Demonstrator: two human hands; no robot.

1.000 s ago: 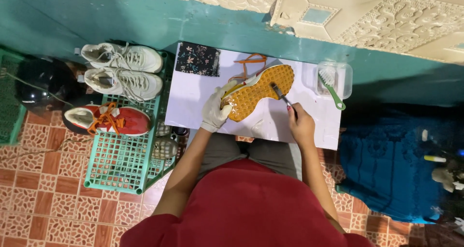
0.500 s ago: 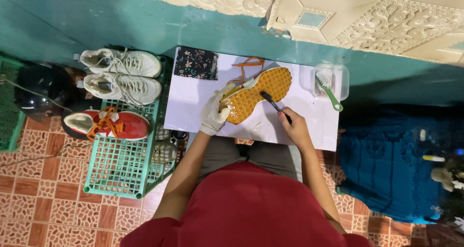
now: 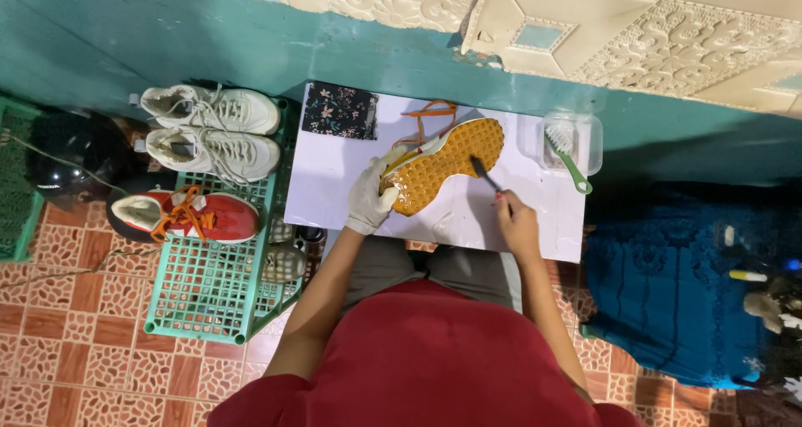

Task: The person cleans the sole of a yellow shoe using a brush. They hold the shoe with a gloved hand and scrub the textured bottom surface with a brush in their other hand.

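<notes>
1. head view: left hand [image 3: 370,198], in a pale glove, is closed around the heel end of a shoe [image 3: 443,165] turned sole up, its orange waffle sole facing the camera.
2. right hand [image 3: 518,226], bare, is closed on a small dark brush [image 3: 484,174] whose head rests on the sole near the shoe's middle.
3. the shoe lies tilted across the middle of a white desk [image 3: 334,185], toe pointing to the far right; orange laces [image 3: 426,118] trail out behind it on the far side.
4. a dark floral cloth [image 3: 340,110] lies at the far left corner of the desk.
5. at the far right corner sits a clear plastic tub [image 3: 585,134] with a green-handled brush [image 3: 570,161] lying across it.
6. left of the desk stands a green plastic crate [image 3: 209,285]; a pair of white sneakers [image 3: 213,130] rests on its far side, and a red shoe with orange laces [image 3: 188,216] lies just near of them.
7. a black helmet [image 3: 71,155] sits on the floor far left.
8. a blue cloth [image 3: 660,293] covers something to the right of the desk.
</notes>
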